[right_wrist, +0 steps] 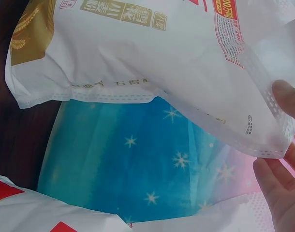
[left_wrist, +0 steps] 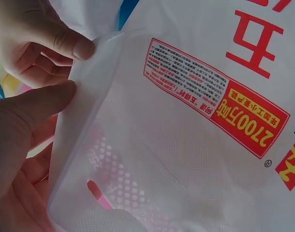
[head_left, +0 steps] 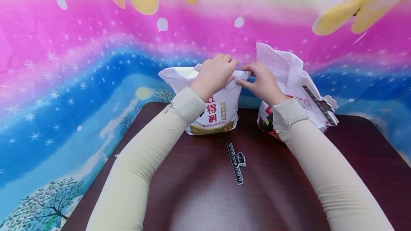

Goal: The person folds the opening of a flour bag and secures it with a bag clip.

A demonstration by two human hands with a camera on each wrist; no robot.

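A white flour bag (head_left: 221, 102) with red characters and a gold base stands upright at the table's middle back. My left hand (head_left: 214, 74) pinches its folded top edge, thumb on the near side, as the left wrist view shows up close. At the bag's upper right corner, my right hand (head_left: 264, 83) pinches the same fold between thumb and fingers. The right wrist view shows the printed bag side (right_wrist: 152, 53) running up to that corner. A piano-key clip (head_left: 236, 165) lies on the table in front of the bag.
To the right stands a second white bag (head_left: 282, 67), its top rising high, with another piano-key clip (head_left: 319, 104) on its slanted right side. My right forearm partly covers it. Behind the dark wooden table (head_left: 205, 199) hangs a colourful snowflake-patterned cloth (head_left: 96, 52).
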